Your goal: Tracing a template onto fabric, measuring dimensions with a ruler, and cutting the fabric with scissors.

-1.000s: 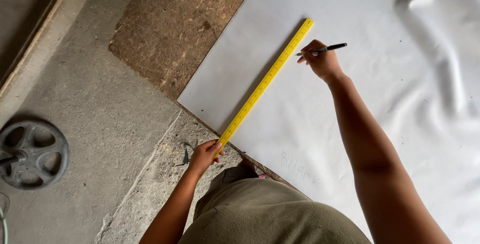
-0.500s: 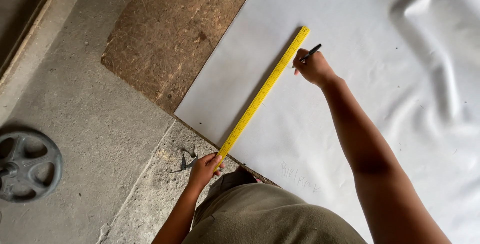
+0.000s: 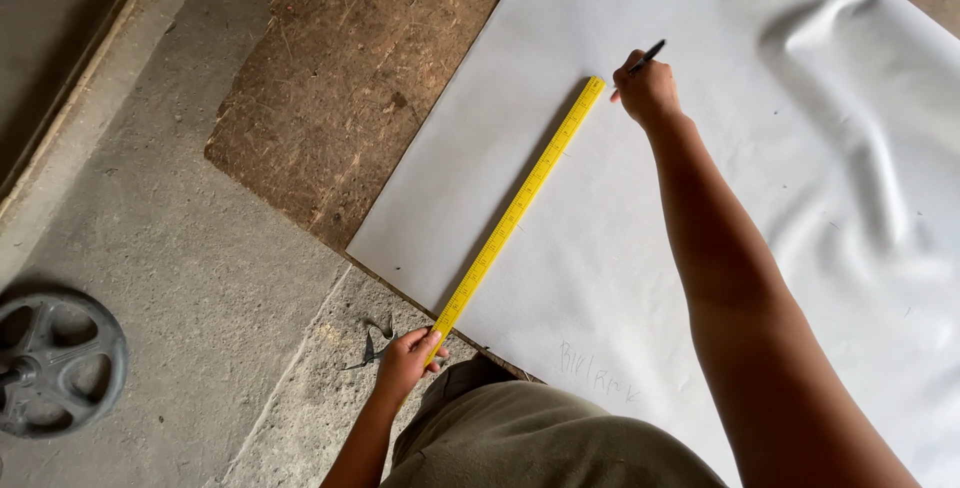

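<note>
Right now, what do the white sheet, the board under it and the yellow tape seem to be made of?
Sheet: likely thin vinyl or coated fabric, smooth and matte; it ripples softly at the right.
Board: pressed wood or chipboard, rough brown, scratched.
Tape: flexible plastic or coated steel, glossy yellow with printed marks; cannot tell which.

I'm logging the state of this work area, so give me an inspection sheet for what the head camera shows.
Surface: white sheet spread over a brown board on a concrete floor; wrinkled at the far right.
Job's things: yellow tape measure stretched diagonally across the sheet; black pen.
Clutter: small dark scissors-like tool on the floor by the left hand; faint pencil writing near the sheet's lower edge.
Hands: left hand pins the tape's near end at the sheet edge; right hand holds the pen by the tape's far end.
Cables: nothing seen.
Surroundings: dark spoked metal wheel at lower left.
</note>
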